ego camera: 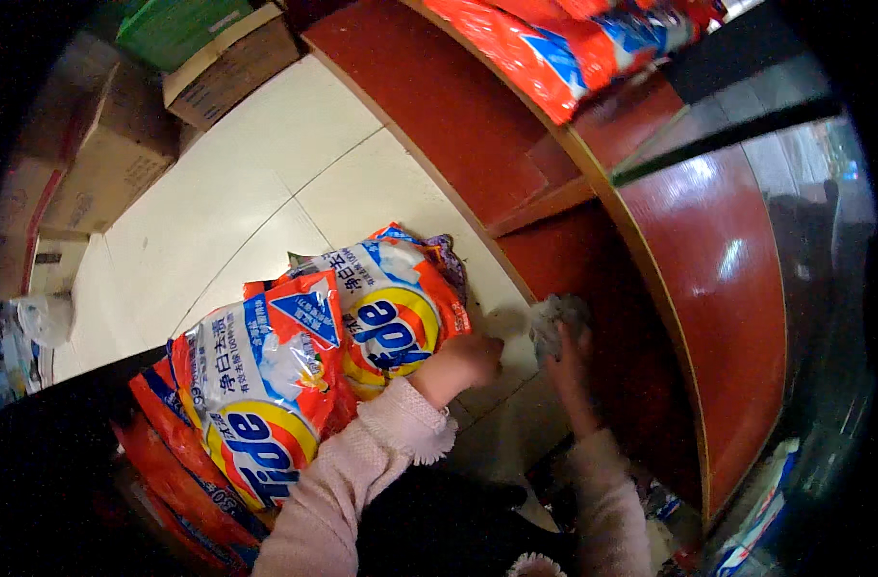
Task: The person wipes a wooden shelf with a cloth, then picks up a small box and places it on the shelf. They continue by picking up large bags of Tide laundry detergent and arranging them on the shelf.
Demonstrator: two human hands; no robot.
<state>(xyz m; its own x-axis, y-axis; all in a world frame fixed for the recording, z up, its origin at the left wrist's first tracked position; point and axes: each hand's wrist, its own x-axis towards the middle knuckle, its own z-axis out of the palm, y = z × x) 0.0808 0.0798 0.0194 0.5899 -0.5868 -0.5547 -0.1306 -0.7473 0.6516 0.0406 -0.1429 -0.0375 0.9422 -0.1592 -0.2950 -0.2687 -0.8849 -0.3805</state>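
Note:
My right hand [570, 364] grips a crumpled grey cloth [554, 321] at the front edge of the reddish-brown wooden shelf unit [605, 389]; both are slightly blurred. To its left, my left hand [462, 366] is curled into a loose fist beside the bags, with nothing seen sticking out of it. Just beyond that wrist lies a Tide laundry powder bag [392, 332]. A second Tide bag [266, 389], nearer to me, tops a stack of orange bags [186, 469]. My left forearm hides part of these bags.
More orange detergent bags [554, 50] rest on top of the shelf unit at the upper right. Cardboard boxes [114, 151] and a green box [179, 32] line the far left side. Pale floor tiles [266, 166] lie between them and the shelf. A glass panel [814, 303] stands at the right.

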